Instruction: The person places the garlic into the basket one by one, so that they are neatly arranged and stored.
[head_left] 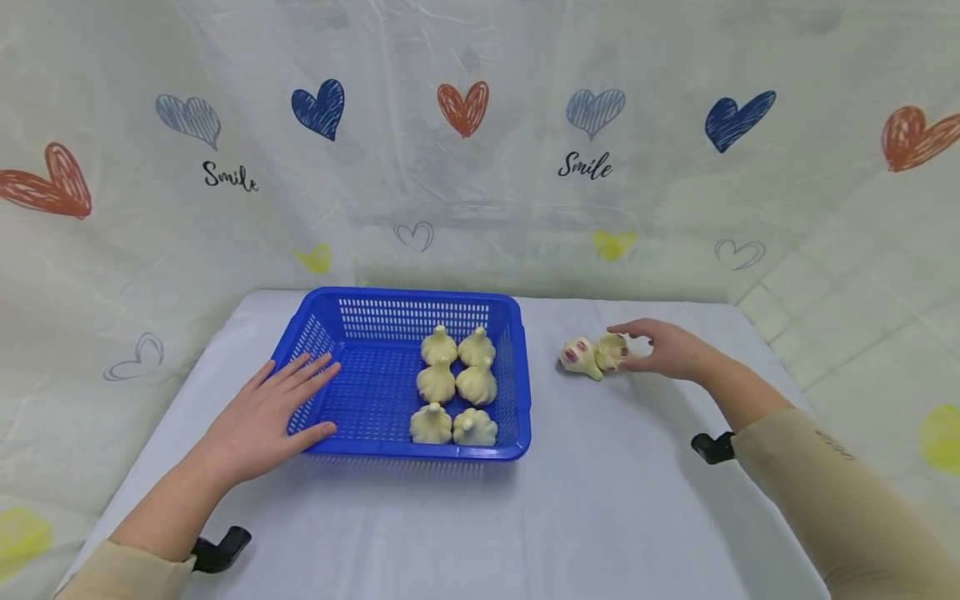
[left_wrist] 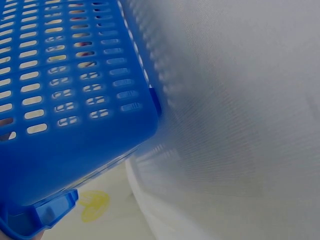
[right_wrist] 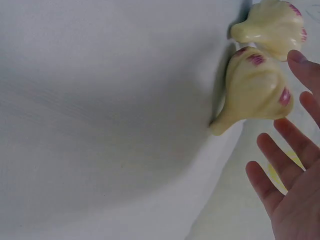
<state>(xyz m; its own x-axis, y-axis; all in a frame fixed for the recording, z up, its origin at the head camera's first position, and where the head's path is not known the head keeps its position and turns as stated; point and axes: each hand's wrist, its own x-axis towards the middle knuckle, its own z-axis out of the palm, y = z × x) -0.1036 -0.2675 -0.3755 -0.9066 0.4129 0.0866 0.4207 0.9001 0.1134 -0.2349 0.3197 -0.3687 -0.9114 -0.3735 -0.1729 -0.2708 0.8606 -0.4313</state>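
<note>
My left hand [head_left: 258, 421], fingers spread, rests on the left rim of a blue plastic basket [head_left: 517, 375]. In the left wrist view, the slotted wall of the basket [left_wrist: 75, 140] fills the left side and almost all of that hand is hidden. Several garlic bulbs [head_left: 437, 383] sit in pairs along the basket's right half. Two more lie side by side on the table: a purple-marked bulb [head_left: 579, 356] and, to its right, another bulb [head_left: 611, 352]. Around this right-hand bulb [right_wrist: 257, 87] my right hand [head_left: 663, 350] reaches with its thumb and fingers apart.
A white cloth covers the table [head_left: 600, 500]. Behind it hangs a pale sheet [head_left: 517, 192] printed with hearts and lettering. A black device part [head_left: 712, 448] sticks out at the right wrist, and a similar black part [head_left: 221, 550] at the left.
</note>
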